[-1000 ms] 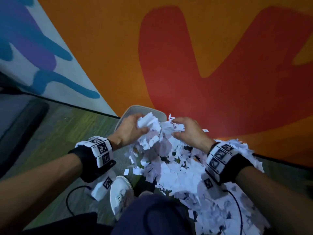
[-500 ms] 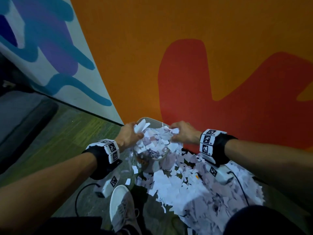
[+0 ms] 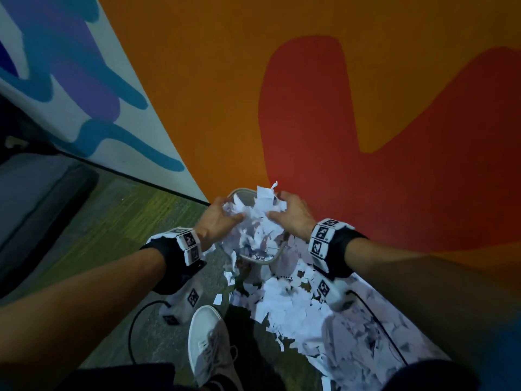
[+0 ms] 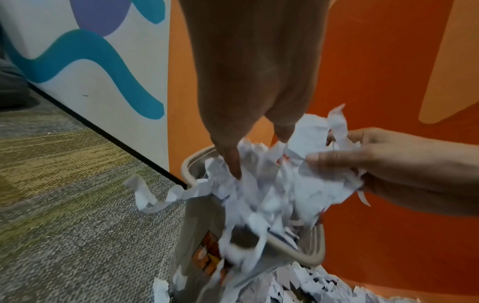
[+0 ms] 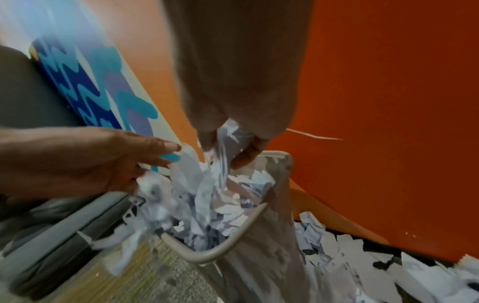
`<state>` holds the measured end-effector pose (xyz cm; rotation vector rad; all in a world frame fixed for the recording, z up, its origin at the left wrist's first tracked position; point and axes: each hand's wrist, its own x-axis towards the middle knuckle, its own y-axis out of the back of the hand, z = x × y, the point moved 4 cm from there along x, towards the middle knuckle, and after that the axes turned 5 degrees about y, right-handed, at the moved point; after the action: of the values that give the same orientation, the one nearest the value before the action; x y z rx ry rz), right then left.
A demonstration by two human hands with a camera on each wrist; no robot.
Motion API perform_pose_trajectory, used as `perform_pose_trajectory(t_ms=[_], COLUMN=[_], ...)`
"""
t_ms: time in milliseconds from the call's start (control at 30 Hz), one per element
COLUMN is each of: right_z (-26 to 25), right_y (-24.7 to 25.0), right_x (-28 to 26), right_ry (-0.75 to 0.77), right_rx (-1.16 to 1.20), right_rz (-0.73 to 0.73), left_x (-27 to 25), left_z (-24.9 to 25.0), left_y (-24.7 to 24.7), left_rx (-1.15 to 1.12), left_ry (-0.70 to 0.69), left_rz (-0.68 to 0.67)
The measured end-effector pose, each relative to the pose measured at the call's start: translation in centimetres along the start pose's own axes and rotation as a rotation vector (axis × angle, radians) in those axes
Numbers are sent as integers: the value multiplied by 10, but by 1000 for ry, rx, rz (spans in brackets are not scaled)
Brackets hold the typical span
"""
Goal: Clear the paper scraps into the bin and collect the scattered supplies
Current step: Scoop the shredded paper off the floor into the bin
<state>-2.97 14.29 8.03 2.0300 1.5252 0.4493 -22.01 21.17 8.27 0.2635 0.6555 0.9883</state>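
While over the bin (image 3: 275,256), paper scraps (image 3: 258,210) between both curled, clutching grips: left hand (image 3: 218,218), right hand (image 3: 293,217).

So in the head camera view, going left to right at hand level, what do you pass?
left wrist band → left hand → handful of paper scraps → right hand → right wrist band
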Motion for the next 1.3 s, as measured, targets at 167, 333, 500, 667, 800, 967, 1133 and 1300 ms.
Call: perform_pose_trajectory(t_ms=[167, 333, 500, 667, 800, 967, 1133, 1300], right_z=[6, 15, 6, 2, 25, 66, 117, 199], right_y=[-13, -7, 4, 25, 50, 67, 66, 47], right_x=[-7, -4, -9, -24, -44, -71, -82, -92], right_ry=[-8, -64, 40, 161, 73, -4, -47, -174], right_rx=[36, -56, -288, -379, -420, -397, -258, -188], right_rz=[-280, -335, -363, -366, -341, -306, -272, -306], left_x=[9, 14, 17, 2, -20, -37, -27, 8], left_z=[7, 1, 9, 29, 40, 49, 22, -26], left_y=[5, 3, 14, -4, -39, -91, -152, -212], left_rx=[-186, 20, 166, 379, 385, 430, 450, 440], left_ry=[46, -20, -87, -285, -381, -445, -341, -250], left_rz=[-63, -97, -73, -44, -155, -318, -454, -488])
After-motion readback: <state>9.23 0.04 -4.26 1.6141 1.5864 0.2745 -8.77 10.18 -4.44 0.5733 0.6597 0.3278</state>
